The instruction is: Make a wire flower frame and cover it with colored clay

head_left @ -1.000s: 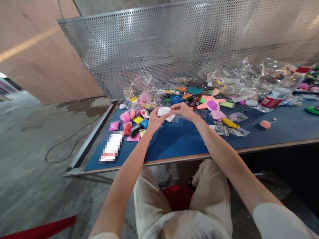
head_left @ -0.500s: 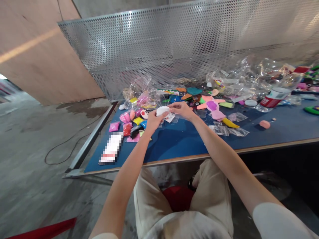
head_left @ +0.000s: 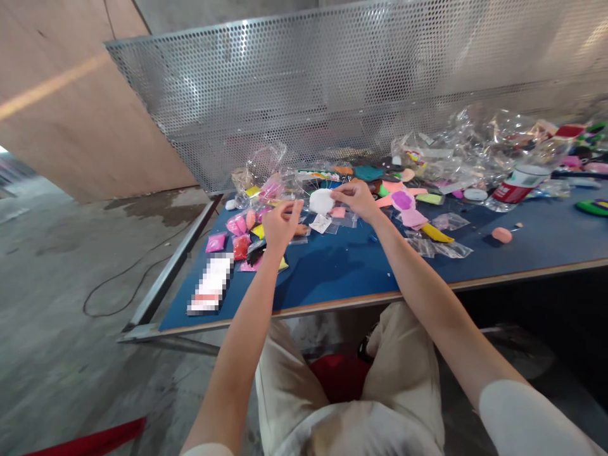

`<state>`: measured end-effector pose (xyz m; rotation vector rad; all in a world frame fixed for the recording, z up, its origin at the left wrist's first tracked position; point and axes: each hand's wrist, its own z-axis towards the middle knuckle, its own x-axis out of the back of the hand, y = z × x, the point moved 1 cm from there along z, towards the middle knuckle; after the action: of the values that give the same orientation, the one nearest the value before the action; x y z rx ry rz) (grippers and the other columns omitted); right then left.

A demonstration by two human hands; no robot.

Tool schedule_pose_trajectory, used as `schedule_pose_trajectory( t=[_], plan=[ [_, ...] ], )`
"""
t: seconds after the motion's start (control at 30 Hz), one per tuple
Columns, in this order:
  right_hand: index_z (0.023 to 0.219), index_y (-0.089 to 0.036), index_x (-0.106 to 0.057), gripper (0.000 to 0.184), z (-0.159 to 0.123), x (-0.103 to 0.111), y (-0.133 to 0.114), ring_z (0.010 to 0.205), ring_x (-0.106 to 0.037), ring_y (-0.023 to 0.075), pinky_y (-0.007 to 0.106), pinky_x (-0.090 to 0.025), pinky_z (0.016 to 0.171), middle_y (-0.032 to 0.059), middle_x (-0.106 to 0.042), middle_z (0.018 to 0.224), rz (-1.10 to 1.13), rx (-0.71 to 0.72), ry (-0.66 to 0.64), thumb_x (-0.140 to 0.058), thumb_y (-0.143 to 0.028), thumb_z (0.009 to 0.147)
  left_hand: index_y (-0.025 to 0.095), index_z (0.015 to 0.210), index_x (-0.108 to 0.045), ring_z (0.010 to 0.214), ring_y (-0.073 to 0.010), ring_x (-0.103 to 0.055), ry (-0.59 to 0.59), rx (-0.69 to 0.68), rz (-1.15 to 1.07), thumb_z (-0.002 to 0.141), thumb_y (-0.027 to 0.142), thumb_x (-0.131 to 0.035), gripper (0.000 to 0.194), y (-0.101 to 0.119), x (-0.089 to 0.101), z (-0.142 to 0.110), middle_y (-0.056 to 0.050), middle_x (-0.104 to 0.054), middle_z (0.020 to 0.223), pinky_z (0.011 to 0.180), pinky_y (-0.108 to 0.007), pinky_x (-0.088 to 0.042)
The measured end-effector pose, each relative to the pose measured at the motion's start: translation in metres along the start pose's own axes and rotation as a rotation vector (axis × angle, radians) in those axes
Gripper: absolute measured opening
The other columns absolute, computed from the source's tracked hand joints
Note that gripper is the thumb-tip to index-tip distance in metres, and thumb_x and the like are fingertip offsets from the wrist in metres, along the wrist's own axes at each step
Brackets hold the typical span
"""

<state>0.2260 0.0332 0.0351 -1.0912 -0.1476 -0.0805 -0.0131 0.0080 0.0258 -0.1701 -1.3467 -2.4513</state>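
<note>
White clay lump (head_left: pixel 322 201) pinched in right hand (head_left: pixel 355 199), beside left hand (head_left: pixel 280 221).

1. You are pinching a white clay lump (head_left: pixel 322 201) in your right hand (head_left: pixel 354 199), holding it above the blue table (head_left: pixel 342 266).
2. Your left hand (head_left: pixel 280 221) is hovering just beside it, fingers curled and apart from the clay.
3. Small coloured clay packets (head_left: pixel 237 237) are lying near your left hand.
4. Clear plastic bags (head_left: pixel 475 152) are piling up against the perforated metal panel (head_left: pixel 332 82).
</note>
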Motion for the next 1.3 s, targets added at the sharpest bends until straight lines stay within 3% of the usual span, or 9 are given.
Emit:
schedule_pose_trajectory(
  t=[0.1, 0.17, 0.27, 0.4, 0.57, 0.8, 0.9, 1.03, 1.3],
  plan=[
    [0.079, -0.020, -0.082, 0.034, 0.007, 0.015, -0.015, 0.080, -0.071, 0.0241, 0.038, -0.058, 0.075, 0.0080, -0.078, 0.082, -0.098, 0.038, -0.086, -0.089, -0.052, 0.068, 0.021, 0.100, -0.074, 0.110, -0.0283, -0.069, 0.155, -0.082, 0.049, 0.087, 0.059, -0.073, 0.040, 0.004, 0.011, 0.004, -0.010, -0.076, 0.105, 0.095, -0.038, -0.053],
    [0.079, -0.022, -0.083, 0.027, 0.014, 0.020, -0.029, 0.078, -0.070, 0.0228, 0.037, -0.056, 0.076, 0.0062, -0.078, 0.079, -0.175, 0.066, -0.200, -0.089, -0.046, 0.070, 0.022, 0.111, -0.071, 0.122, -0.0294, -0.063, 0.166, -0.144, 0.031, 0.081, 0.055, -0.081, 0.046, 0.007, 0.013, 0.007, -0.012, -0.073, 0.121, 0.101, -0.040, -0.051],
    [0.077, -0.026, -0.085, 0.019, 0.026, 0.016, -0.050, 0.073, -0.068, 0.0187, 0.033, -0.052, 0.073, 0.0016, -0.077, 0.075, -0.299, 0.112, -0.442, -0.090, -0.042, 0.069, 0.022, 0.119, -0.068, 0.119, -0.0284, -0.066, -0.022, -0.136, -0.064, 0.069, 0.052, -0.091, 0.062, 0.010, 0.007, 0.009, -0.012, -0.072, 0.124, 0.098, -0.039, -0.054],
    [0.074, -0.029, -0.085, 0.018, 0.039, 0.000, -0.064, 0.070, -0.067, 0.0173, 0.031, -0.048, 0.068, -0.0008, -0.076, 0.070, -0.351, 0.121, -0.652, -0.093, -0.041, 0.064, 0.019, 0.111, -0.073, 0.080, -0.0223, -0.074, -0.371, 0.036, -0.230, 0.064, 0.054, -0.092, 0.062, 0.010, -0.003, 0.004, -0.008, -0.078, 0.093, 0.071, -0.034, -0.060],
    [0.075, -0.026, -0.084, 0.019, 0.048, -0.006, -0.071, 0.075, -0.068, 0.0196, 0.031, -0.048, 0.070, 0.0002, -0.075, 0.068, -0.314, 0.123, -0.535, -0.092, -0.041, 0.066, 0.015, 0.097, -0.080, 0.078, -0.0226, -0.075, -0.343, 0.108, -0.309, 0.060, 0.051, -0.093, 0.053, 0.012, -0.003, -0.001, -0.009, -0.081, 0.088, 0.067, -0.032, -0.062],
    [0.108, -0.023, -0.080, 0.046, 0.032, 0.005, -0.059, 0.098, -0.070, 0.0241, 0.034, -0.053, 0.087, 0.0069, -0.078, 0.099, -0.208, 0.200, -0.076, -0.080, -0.061, 0.082, 0.016, 0.096, -0.081, 0.080, -0.0236, -0.078, -0.211, 0.200, -0.444, 0.056, 0.060, -0.093, 0.061, 0.004, 0.002, 0.008, -0.008, -0.081, 0.090, 0.070, -0.035, -0.066],
    [0.098, -0.023, -0.081, 0.045, 0.022, 0.005, -0.047, 0.093, -0.070, 0.0245, 0.036, -0.054, 0.085, 0.0066, -0.078, 0.095, -0.208, 0.144, -0.174, -0.079, -0.064, 0.081, 0.015, 0.098, -0.080, 0.080, -0.0239, -0.078, -0.200, 0.214, -0.482, 0.054, 0.062, -0.094, 0.066, 0.001, 0.002, 0.010, -0.009, -0.081, 0.093, 0.068, -0.036, -0.067],
    [0.085, -0.022, -0.084, 0.031, 0.019, 0.002, -0.046, 0.083, -0.068, 0.0227, 0.036, -0.053, 0.077, 0.0063, -0.078, 0.085, -0.213, 0.081, -0.335, -0.088, -0.050, 0.072, 0.014, 0.101, -0.079, 0.085, -0.0254, -0.078, -0.228, 0.217, -0.455, 0.054, 0.063, -0.093, 0.069, 0.000, -0.002, 0.008, -0.011, -0.081, 0.096, 0.071, -0.036, -0.067],
    [0.078, -0.021, -0.084, 0.020, 0.031, -0.008, -0.065, 0.077, -0.068, 0.0206, 0.035, -0.051, 0.072, 0.0039, -0.076, 0.076, -0.210, 0.073, -0.377, -0.092, -0.035, 0.066, 0.018, 0.107, -0.078, 0.089, -0.0248, -0.077, -0.224, 0.133, -0.419, 0.054, 0.058, -0.095, 0.068, 0.004, 0.000, 0.006, -0.008, -0.081, 0.100, 0.065, -0.030, -0.063]
  ],
)
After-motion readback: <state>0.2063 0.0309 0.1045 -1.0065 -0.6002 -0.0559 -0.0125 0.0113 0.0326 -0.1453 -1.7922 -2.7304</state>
